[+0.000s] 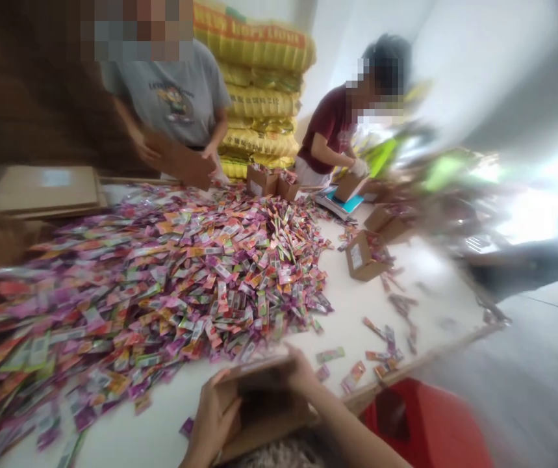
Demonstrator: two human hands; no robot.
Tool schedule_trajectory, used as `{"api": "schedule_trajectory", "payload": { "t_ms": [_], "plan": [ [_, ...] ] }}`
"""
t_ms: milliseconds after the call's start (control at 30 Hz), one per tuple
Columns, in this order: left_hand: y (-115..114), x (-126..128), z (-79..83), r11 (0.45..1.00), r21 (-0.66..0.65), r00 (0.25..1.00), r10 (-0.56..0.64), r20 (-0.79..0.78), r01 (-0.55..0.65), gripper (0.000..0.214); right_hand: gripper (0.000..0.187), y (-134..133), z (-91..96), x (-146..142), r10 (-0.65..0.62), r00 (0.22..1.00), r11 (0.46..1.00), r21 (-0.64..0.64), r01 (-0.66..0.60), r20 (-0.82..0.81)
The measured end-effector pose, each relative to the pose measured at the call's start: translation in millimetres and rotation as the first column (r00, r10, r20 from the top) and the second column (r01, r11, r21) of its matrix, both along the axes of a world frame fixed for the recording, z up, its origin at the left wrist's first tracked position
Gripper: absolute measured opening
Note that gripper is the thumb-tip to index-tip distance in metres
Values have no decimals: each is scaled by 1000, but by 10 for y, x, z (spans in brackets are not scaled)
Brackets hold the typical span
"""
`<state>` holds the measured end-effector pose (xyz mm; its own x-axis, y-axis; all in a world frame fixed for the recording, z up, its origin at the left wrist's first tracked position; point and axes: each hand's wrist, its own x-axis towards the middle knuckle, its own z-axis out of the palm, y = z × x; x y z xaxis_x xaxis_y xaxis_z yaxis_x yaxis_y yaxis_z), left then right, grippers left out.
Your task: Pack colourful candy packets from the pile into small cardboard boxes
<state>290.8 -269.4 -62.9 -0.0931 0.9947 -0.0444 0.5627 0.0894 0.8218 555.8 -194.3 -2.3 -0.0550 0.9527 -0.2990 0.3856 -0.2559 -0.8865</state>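
Observation:
At the near edge of the table, a brown cardboard box is held between my two hands, its dark inside facing me. My left hand is closed around the box's left side, with fingers bent over the wall. On the far right corner, my right hand grips the box; its fingertips are blurred. Just beyond my hands spreads a large heap of small, colourful, stick-shaped packets, mostly purple, pink and orange.
Across the white table, one person holds flat cardboard; another person handles a box on a scale. Filled boxes stand at right, flattened cartons at left. A red stool is beside the table; yellow sacks are stacked behind.

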Motion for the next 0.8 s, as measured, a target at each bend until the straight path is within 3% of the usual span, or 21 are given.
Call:
{"api": "schedule_trajectory", "payload": {
  "t_ms": [100,167,300,433,533,600,700,800],
  "plan": [
    [53,36,3,999,28,999,-35,35,34,47,83,-157,113,86,32,995,994,100,-41,91],
    [47,-21,25,996,30,994,-90,57,88,45,95,-327,289,222,172,974,973,126,-191,147],
    [30,-240,89,969,29,968,-248,49,247,47,118,-729,616,491,487,849,866,12,-500,206],
    [66,-493,274,881,-51,882,-471,7,470,50,111,-876,736,563,583,759,806,-90,-585,290],
    [109,-575,500,772,-128,765,-635,-103,623,50,105,-810,696,531,573,700,803,-119,-584,427],
    [141,-492,663,720,-125,697,-693,-182,683,56,88,-745,629,493,499,673,834,-91,-545,546],
    [168,-157,858,761,-8,730,-624,-280,648,45,58,-692,484,362,364,680,851,69,-520,637],
    [185,243,892,791,91,766,-547,-339,605,12,26,-723,258,144,165,800,853,324,-409,577]
  ]
}}
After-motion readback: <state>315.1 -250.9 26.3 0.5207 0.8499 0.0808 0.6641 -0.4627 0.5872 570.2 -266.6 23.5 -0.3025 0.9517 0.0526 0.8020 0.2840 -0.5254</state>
